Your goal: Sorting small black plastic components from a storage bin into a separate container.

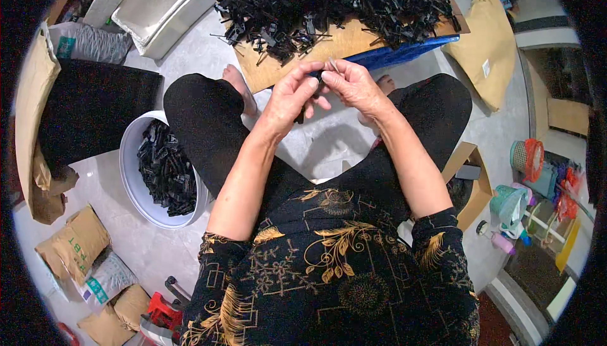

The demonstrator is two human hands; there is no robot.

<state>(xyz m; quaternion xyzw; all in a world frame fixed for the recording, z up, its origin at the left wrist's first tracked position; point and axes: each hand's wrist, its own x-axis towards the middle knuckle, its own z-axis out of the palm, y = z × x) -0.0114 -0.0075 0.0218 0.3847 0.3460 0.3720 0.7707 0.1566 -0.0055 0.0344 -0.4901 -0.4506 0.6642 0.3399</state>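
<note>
Both hands meet in front of the low table, fingertips close together. My left hand [292, 98] is closed on a small black plastic part [300, 117], whose dark end shows below the fingers. My right hand [361, 90] pinches at the upper end of that part; a thin pale sliver shows by its fingertips, too small to name. The fingers hide most of the part. Just beyond the hands, a large heap of black plastic parts [316, 4] with thin prongs covers much of the wooden tabletop [344, 41].
A white bucket [129, 167] holding more black parts stands by my left knee. An open cardboard box [484, 188] is at my right. Foam boxes [165, 14] stand far left, and packed bags [76, 238] lie near left. A tan sack [485, 49] lies right of the table.
</note>
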